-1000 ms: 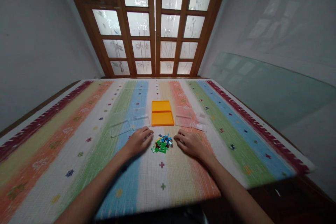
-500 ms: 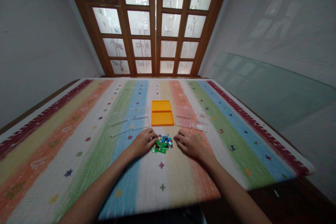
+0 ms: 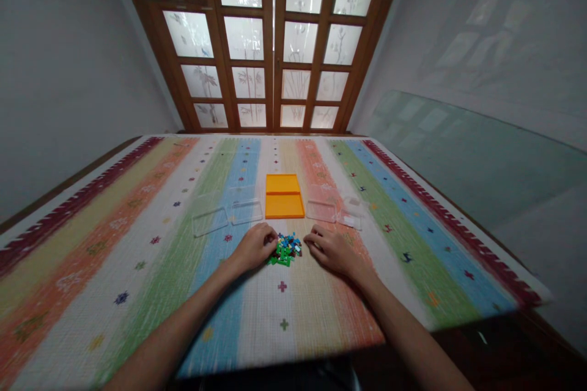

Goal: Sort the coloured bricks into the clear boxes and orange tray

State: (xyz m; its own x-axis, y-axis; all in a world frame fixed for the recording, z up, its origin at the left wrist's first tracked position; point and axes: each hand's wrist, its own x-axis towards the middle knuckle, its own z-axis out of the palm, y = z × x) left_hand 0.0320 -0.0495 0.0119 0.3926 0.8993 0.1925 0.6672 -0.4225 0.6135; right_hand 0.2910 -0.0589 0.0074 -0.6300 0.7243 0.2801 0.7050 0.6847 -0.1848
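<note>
A small heap of plastic building bricks (image 3: 287,249), green towards the front and blue, white and dark red behind, lies on the striped tablecloth (image 3: 266,324). At its left edge is my left hand (image 3: 254,248), fingers curled and thumb bent in against the bricks. Its fingertips are closed together; whatever is between them is too small to make out. My right hand (image 3: 329,248) rests at the heap's right edge. Its fingers are loosely bent and a little apart, with nothing visible in them.
Behind the heap lies an orange two-part tray (image 3: 285,206). Clear plastic boxes stand on both sides of it, including a left one (image 3: 210,222) and a right one (image 3: 321,211). A small white item (image 3: 351,220) sits farther right. The table's front edge is close to my forearms.
My left hand has shifted slightly at the heap's left edge, and its fingers curl in more. My right hand has stayed nearly still. The camera view has moved a little.
</note>
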